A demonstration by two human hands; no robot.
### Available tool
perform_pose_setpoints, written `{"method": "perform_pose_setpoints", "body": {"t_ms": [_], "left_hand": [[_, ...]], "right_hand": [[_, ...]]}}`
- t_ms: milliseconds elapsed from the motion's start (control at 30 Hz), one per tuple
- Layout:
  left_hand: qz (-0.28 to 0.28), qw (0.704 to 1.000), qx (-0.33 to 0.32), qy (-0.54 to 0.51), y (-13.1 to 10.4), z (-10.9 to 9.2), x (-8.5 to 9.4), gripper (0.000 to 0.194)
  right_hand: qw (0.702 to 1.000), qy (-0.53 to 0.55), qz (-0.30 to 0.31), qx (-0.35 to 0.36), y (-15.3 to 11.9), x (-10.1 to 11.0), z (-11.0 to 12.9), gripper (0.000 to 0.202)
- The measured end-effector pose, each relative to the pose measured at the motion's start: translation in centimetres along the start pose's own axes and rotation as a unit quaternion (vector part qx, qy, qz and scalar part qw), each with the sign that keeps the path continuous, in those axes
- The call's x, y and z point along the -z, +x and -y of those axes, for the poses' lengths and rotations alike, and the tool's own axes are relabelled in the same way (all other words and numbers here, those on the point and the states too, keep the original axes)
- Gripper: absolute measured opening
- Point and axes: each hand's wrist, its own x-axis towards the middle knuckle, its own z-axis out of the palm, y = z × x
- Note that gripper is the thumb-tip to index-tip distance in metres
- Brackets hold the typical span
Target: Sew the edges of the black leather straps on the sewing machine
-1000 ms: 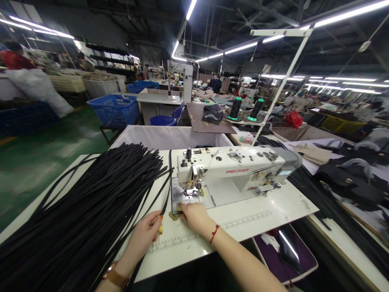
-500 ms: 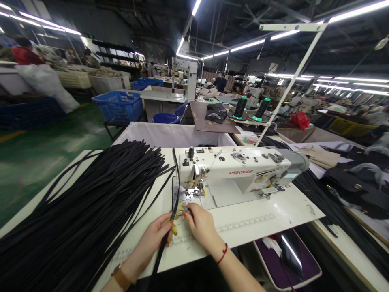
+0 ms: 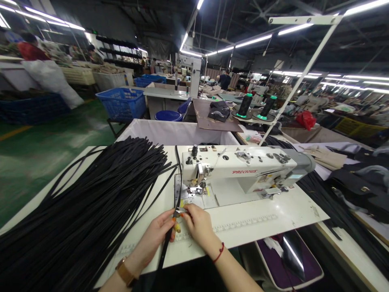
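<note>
A long black strap (image 3: pixel 165 247) runs from the left end of the white sewing machine (image 3: pixel 240 168) down over the table's front edge. My left hand (image 3: pixel 156 235) is closed on this strap, fingers pinching it in front of the needle area. Close to its right, my right hand (image 3: pixel 199 223) grips small metal snips (image 3: pixel 180 210), whose tip touches the strap. A yellow object (image 3: pixel 177 228) shows just below the fingertips; its kind is unclear. Many black strips (image 3: pixel 91 207) lie in a thick pile on the left of the tabletop.
Behind the machine is a white-lined bin (image 3: pixel 164 132). Two black thread cones (image 3: pixel 244 106) stand behind it beside a white pole (image 3: pixel 304 77). A ruler strip (image 3: pixel 243 221) lies along the table front. Further back are a blue basket (image 3: pixel 121 103) and distant people.
The snips have come up against the strap, their metal tip now showing across it. The whole view has shifted slightly. Both hands stay close together.
</note>
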Motion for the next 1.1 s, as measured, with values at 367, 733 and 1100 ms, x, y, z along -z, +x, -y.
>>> {"method": "perform_pose_setpoints", "body": {"t_ms": [367,733,1100], "left_hand": [[0.009,1.000,-0.005,0.008,-0.24,-0.59,0.17,0.063],[-0.003,0.999,0.000,0.043,-0.02,-0.19,0.19,0.070],[-0.014,0.998,-0.023,0.051,0.06,-0.60,-0.03,0.066]], "right_hand": [[1.000,-0.002,0.003,-0.014,0.07,-0.38,-0.21,0.015],[0.999,0.041,-0.007,-0.024,0.66,-0.76,0.43,0.013],[1.000,0.007,-0.002,-0.014,0.24,-0.33,-0.38,0.012]]}}
